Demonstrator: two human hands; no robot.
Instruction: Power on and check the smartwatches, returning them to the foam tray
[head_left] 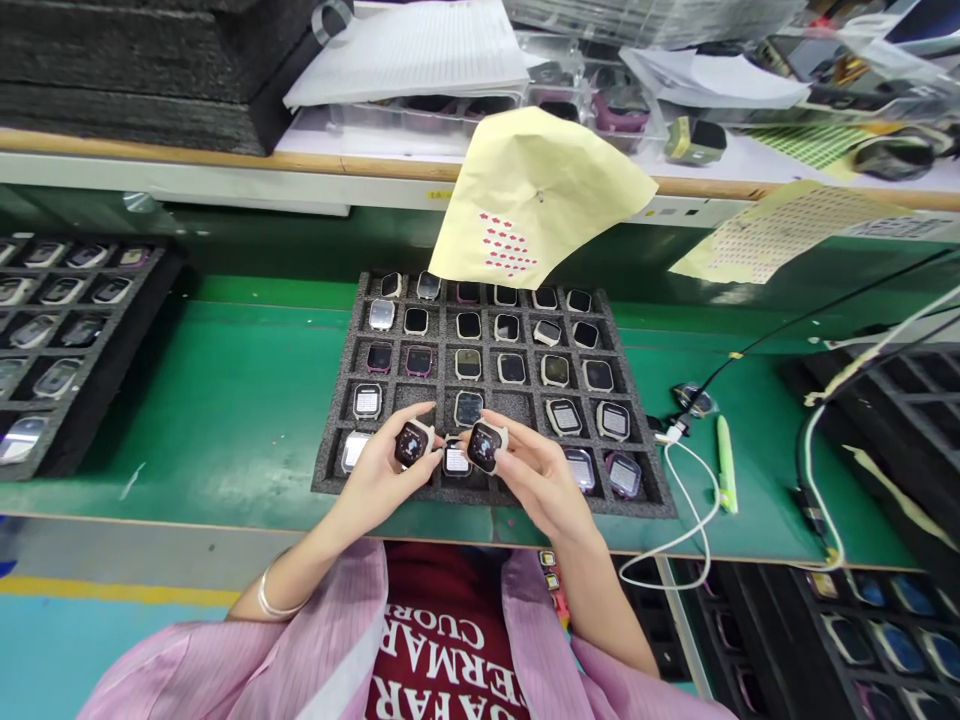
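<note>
My left hand (pixel 386 465) is closed around a smartwatch (pixel 413 444) without a strap, its pale case framing a lit dark screen. A similar smartwatch (pixel 486 446) is gripped in my right hand (pixel 541 478), screen up and also lit. Both hands are over the near part of a black foam tray (pixel 335 440). Its compartments hold rows of watch cases, mostly pale and a few purple; some near ones show white screens. Between my hands, one watch (pixel 457 460) with a white screen sits in the tray's front row. My hands cover parts of that row.
Another foam tray of watches (pixel 124 330) lies at the left. White cables (pixel 694 520) and a light-green pen (pixel 725 465) are on the green bench (pixel 240 400) at right. A yellow paper (pixel 540 190) hangs from the shelf over the tray's far edge. More trays stand lower right.
</note>
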